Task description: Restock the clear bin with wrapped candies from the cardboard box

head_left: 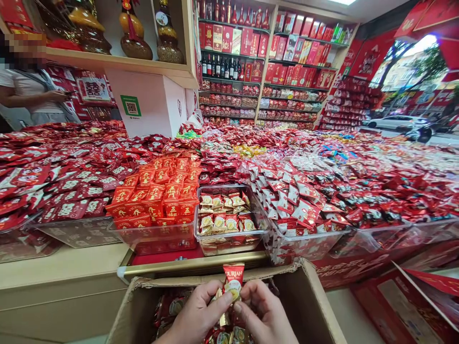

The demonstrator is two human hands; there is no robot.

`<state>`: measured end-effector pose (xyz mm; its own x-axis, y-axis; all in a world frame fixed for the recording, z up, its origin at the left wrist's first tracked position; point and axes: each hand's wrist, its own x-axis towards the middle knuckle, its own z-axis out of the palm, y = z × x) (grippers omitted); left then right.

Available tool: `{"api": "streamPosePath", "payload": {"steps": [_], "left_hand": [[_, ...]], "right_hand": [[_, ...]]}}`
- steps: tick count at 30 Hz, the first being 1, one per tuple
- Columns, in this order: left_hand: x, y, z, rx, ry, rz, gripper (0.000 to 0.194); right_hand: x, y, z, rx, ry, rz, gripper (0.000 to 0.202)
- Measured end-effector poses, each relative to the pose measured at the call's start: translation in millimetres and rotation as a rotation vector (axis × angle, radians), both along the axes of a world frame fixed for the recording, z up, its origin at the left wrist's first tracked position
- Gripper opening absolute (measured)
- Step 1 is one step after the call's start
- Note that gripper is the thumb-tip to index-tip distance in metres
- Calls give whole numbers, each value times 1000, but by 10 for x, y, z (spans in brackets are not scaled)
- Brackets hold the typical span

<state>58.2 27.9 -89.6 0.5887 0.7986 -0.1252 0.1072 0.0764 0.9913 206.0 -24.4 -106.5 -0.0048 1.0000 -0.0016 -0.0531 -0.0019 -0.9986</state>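
A small red and gold candy packet [234, 274] printed "DURIAN" stands upright between my two hands. My left hand [201, 313] pinches it, the thumb lying across its front. My right hand [263, 310] has its fingers curled and closed at the packet's right edge. Below the hands, more wrapped packets [175, 306] lie inside an open cardboard box [317, 298], partly hidden by my hands. Just beyond the box, a clear plastic bin [229, 241] holds rows of similar gold and red packets.
Left of that bin, another bin [154, 239] is heaped with orange-red packets. To its right, a bin [308, 243] overflows with white and red packets. A person [34, 91] stands at the far left. Shelves [267, 71] of bottles and boxes line the back.
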Motion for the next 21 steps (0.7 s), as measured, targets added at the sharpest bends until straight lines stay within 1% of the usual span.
{"api": "streamPosePath", "payload": {"steps": [1,2,4,5,6,7,8,9,10,11,13,14,17,21], "left_hand": [[-10,-1,5,2,-24,-9,34],[-21,-1,10,-6,-51,-19,35],[-46,3,17,-26,-87,-17,39],[-56,7,21,-30,-96,-1,41],[-64,12,28,-31,-100,13,43],[-70,16,39,-30,-99,21,45],[-74,19,54,-29,-95,18,46],[-77,21,72,-28,-86,8,46],[-79,21,90,-24,-75,-3,46],[-81,21,108,-17,-63,-13,46],[-88,16,130,0,-50,-24,46],[-91,13,132,0,-49,-28,46],[-98,4,112,-12,-36,-52,46],[-91,-2,66,-23,-9,-92,46]], "right_hand": [[38,14,95,28,-73,-9,21],[92,46,225,72,-151,-31,19],[231,180,565,198,-356,-86,13],[307,286,753,271,-486,-124,10],[378,416,933,294,-621,-142,7],[440,567,1090,292,-745,-173,5],[488,730,1215,264,-878,-173,5],[520,896,1300,197,-1004,-147,5],[535,1057,1345,100,-1114,-107,7],[536,1202,1356,13,-1196,-64,8],[505,1426,1311,-120,-1288,-3,8],[480,1499,1274,-154,-1310,10,7],[409,1596,1188,-217,-1364,21,10],[345,1600,1158,-262,-1448,26,20]]}}
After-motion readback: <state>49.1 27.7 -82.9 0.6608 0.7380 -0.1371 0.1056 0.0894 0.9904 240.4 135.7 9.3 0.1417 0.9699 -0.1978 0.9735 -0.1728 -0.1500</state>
